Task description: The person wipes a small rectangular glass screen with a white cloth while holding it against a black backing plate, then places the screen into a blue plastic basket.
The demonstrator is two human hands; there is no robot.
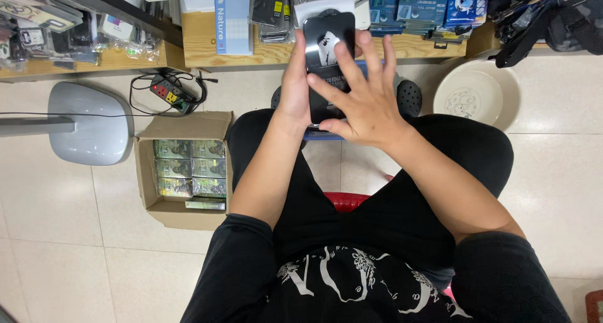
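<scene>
Head view: left hand (294, 84) gripping black package (326, 47)

The person wears a black T-shirt (352, 279) with a white ornamental print on the chest. Just above the shirt, black trousers (389, 216) cover both legs. Beyond the trousers, dark perforated clogs (409, 97) show. Forearms are bare below short sleeves.

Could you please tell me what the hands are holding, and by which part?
The left hand grips a black phone-sized packet by its left edge; the right hand lies spread flat on its front.
</scene>
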